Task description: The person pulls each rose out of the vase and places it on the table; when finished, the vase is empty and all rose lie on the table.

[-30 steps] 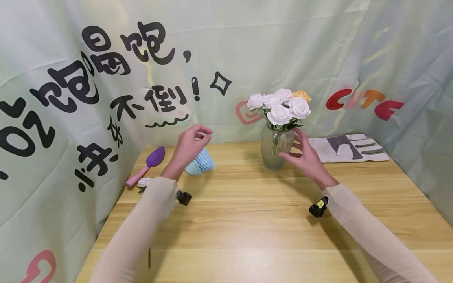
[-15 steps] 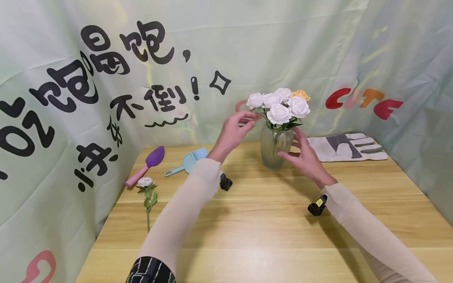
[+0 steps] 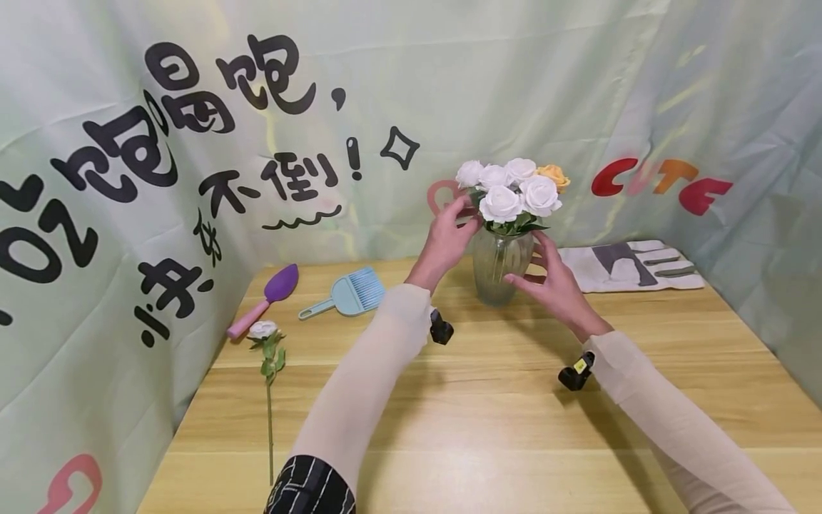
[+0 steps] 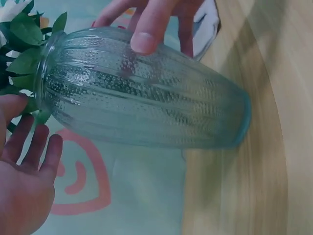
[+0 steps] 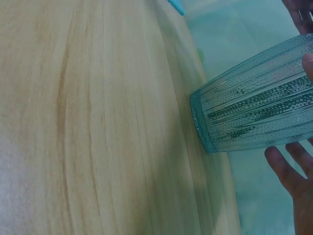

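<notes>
A ribbed, clear glass vase [image 3: 502, 268] stands upright on the table, holding several white roses [image 3: 501, 205] and one orange rose [image 3: 554, 177]. My right hand [image 3: 560, 285] holds the vase from the right, its thumb on the near face and fingers round the far side. At the left of the rim, my left hand [image 3: 444, 234] reaches among the leaves [image 4: 25, 63] below the blooms. Its fingers are loosely extended and touch the greenery; the leaves partly hide the fingertips. A single white rose [image 3: 263, 330] with a long stem lies on the table at left.
A purple trowel [image 3: 281, 283] with a pink handle and a light blue dustpan-and-comb piece [image 3: 352, 294] lie at the back left. White and grey gloves [image 3: 629, 268] lie flat at the back right. Printed cloth [image 3: 359, 64] hangs behind the wooden table [image 3: 501, 400].
My left hand has moved right from above the blue piece to the flowers. The blooms have shifted slightly to the right. My right hand has stayed at the vase.
</notes>
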### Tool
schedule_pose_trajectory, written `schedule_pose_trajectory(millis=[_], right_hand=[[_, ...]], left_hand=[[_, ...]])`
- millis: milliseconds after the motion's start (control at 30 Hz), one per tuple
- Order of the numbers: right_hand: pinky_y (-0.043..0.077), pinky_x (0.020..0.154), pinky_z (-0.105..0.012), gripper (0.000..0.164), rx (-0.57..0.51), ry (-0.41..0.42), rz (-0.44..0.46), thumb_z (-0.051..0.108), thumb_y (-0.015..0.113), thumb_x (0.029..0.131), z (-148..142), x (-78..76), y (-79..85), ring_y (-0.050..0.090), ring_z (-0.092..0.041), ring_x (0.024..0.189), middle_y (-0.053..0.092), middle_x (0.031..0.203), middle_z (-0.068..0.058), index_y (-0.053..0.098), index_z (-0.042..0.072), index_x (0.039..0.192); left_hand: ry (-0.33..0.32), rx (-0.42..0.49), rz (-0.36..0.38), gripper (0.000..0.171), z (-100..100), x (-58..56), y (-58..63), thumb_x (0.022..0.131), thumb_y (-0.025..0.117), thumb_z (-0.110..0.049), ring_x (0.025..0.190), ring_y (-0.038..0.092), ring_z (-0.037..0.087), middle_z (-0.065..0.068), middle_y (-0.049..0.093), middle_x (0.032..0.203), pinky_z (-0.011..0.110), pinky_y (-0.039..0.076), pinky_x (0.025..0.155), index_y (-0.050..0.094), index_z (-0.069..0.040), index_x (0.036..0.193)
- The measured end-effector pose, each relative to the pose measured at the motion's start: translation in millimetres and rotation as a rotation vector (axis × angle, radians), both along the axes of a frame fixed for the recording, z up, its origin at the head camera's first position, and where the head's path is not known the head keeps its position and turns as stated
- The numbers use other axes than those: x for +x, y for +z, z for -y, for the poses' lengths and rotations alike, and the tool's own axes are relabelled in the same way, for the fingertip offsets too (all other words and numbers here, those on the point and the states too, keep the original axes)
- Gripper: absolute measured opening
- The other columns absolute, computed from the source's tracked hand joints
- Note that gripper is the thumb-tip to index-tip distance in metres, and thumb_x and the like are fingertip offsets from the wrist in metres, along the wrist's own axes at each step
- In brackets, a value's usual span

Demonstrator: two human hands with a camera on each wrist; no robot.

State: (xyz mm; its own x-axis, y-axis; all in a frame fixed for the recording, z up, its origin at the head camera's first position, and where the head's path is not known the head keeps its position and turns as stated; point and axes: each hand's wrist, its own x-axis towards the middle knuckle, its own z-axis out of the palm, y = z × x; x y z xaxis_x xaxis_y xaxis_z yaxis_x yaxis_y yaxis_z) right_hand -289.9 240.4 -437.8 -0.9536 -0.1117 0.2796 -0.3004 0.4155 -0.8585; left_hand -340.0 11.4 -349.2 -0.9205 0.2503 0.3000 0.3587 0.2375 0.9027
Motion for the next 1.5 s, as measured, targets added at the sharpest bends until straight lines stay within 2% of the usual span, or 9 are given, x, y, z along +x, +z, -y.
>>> schedule_pose_trajectory(millis=[100, 200, 367, 633, 800, 933, 1067, 1267, 1500], right_hand=[[0.064, 0.103, -0.033, 0.109, -0.007, 0.004, -0.003, 0.016, 0.084, 0.098, -0.6, -0.9, -0.7, 0.050, -0.048, 0.149, 0.034, 0.174, -0.025, 0.008, 0.023, 0.176], [0.063, 0.101, -0.027, 0.109, -0.005, 0.005, -0.008, 0.016, 0.084, 0.098, -0.3, -1.0, -0.7, 0.050, -0.048, 0.149, 0.033, 0.174, -0.025, 0.008, 0.023, 0.176], [0.059, 0.110, -0.058, 0.108, -0.003, 0.002, -0.012, 0.016, 0.083, 0.099, -0.1, -1.1, -1.3, 0.050, -0.048, 0.149, 0.034, 0.174, -0.025, 0.008, 0.023, 0.176], [0.058, 0.110, -0.060, 0.108, -0.016, -0.004, -0.010, 0.015, 0.084, 0.098, 0.6, -0.5, -1.4, 0.051, -0.047, 0.149, 0.035, 0.173, -0.025, 0.010, 0.023, 0.176], [0.060, 0.109, -0.055, 0.108, -0.014, -0.006, -0.008, 0.015, 0.084, 0.098, 0.6, -1.2, -1.0, 0.050, -0.048, 0.149, 0.034, 0.173, -0.026, 0.010, 0.024, 0.176], [0.064, 0.102, -0.029, 0.108, -0.012, -0.011, -0.001, 0.015, 0.084, 0.098, 0.1, 0.1, -0.3, 0.050, -0.047, 0.149, 0.034, 0.173, -0.026, 0.010, 0.024, 0.176], [0.056, 0.091, -0.007, 0.108, -0.014, -0.005, 0.000, 0.014, 0.083, 0.098, 0.3, -1.2, -1.0, 0.049, -0.050, 0.149, 0.033, 0.173, -0.028, 0.009, 0.023, 0.176], [0.058, 0.093, -0.010, 0.107, -0.005, -0.010, -0.003, 0.015, 0.084, 0.098, 0.1, 0.5, 0.2, 0.050, -0.049, 0.149, 0.035, 0.173, -0.027, 0.010, 0.023, 0.176], [0.058, 0.093, -0.010, 0.107, -0.016, -0.001, -0.010, 0.013, 0.084, 0.098, 0.5, 0.6, 0.5, 0.051, -0.049, 0.147, 0.036, 0.172, -0.028, 0.011, 0.023, 0.176]], left_hand=[[-0.002, 0.072, 0.020, 0.029, -5.4, -2.2, 0.7, 0.108, 0.065, -0.005, 0.141, 0.062, 0.029, 0.017, 0.069, 0.144, 0.035, 0.059, 0.113, 0.067, -0.005, 0.137], [0.003, 0.122, 0.017, 0.027, -9.5, -2.0, 1.2, 0.106, 0.065, 0.000, 0.140, 0.063, 0.032, 0.019, 0.070, 0.142, 0.036, 0.060, 0.112, 0.068, -0.003, 0.133], [0.025, 0.156, -0.013, 0.011, -10.0, 0.0, -0.6, 0.105, 0.065, -0.001, 0.131, 0.066, 0.028, 0.018, 0.071, 0.133, 0.032, 0.061, 0.106, 0.070, -0.005, 0.115], [0.084, 0.292, -0.116, 0.028, -6.7, 3.1, 4.3, 0.104, 0.065, -0.004, 0.125, 0.071, 0.029, 0.019, 0.071, 0.134, 0.027, 0.062, 0.104, 0.072, -0.002, 0.131], [0.057, 0.447, -0.164, 0.028, -1.4, 6.0, 19.3, 0.105, 0.068, -0.005, 0.121, 0.069, 0.023, 0.015, 0.065, 0.135, 0.031, 0.067, 0.097, 0.070, -0.002, 0.133], [0.076, 0.486, -0.183, 0.029, 6.2, 8.4, 33.2, 0.106, 0.069, -0.009, 0.123, 0.070, 0.022, 0.016, 0.070, 0.139, 0.035, 0.067, 0.098, 0.068, -0.004, 0.135], [0.089, 0.545, -0.239, 0.030, 15.3, 9.1, 48.2, 0.106, 0.068, -0.005, 0.123, 0.072, 0.026, 0.020, 0.068, 0.141, 0.040, 0.066, 0.104, 0.065, 0.002, 0.135], [0.132, 0.609, -0.269, 0.030, 36.9, 10.3, 76.6, 0.104, 0.071, -0.002, 0.118, 0.072, 0.025, 0.015, 0.066, 0.142, 0.033, 0.065, 0.103, 0.066, 0.004, 0.133], [0.153, 0.699, -0.285, 0.029, 79.4, 15.2, 110.2, 0.104, 0.071, -0.003, 0.117, 0.073, 0.031, 0.012, 0.069, 0.139, 0.037, 0.065, 0.104, 0.067, 0.000, 0.133]])
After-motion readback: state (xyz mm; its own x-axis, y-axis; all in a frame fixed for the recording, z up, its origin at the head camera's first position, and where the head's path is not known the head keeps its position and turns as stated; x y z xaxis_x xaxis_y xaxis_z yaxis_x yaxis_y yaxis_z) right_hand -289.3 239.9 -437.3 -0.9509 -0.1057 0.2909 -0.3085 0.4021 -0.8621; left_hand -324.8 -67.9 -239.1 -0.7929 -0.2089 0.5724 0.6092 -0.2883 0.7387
